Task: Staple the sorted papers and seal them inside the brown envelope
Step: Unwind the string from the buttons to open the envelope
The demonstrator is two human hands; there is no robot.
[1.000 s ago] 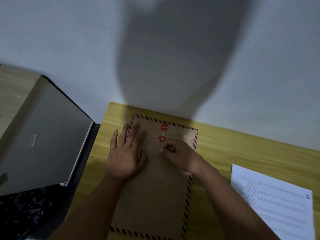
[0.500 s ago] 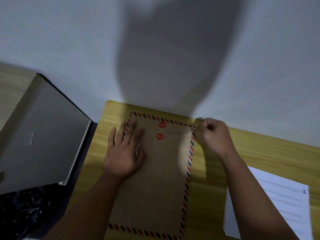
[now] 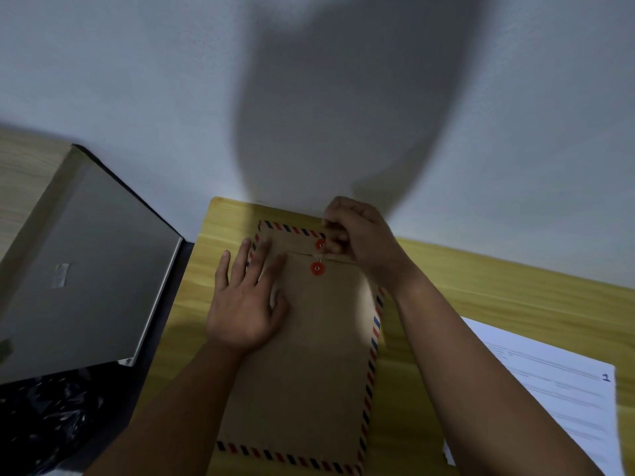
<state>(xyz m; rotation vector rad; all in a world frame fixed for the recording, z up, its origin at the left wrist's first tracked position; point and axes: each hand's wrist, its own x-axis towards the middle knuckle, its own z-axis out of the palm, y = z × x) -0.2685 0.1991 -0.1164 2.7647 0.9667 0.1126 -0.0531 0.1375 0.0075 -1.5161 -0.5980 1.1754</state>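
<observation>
Single head view, close, facing down at table point(image 3: 481, 280).

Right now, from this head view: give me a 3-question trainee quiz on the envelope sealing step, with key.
1. True or false: the left hand lies flat on the brown envelope.
2. The right hand has its fingertips at: A) the upper red disc B) the printed sheet C) the laptop.
3. Fill in: a thin string runs between the two red ____.

Key: 1 true; 2 A; 3 discs (upper one on the flap, lower red disc on the body).
</observation>
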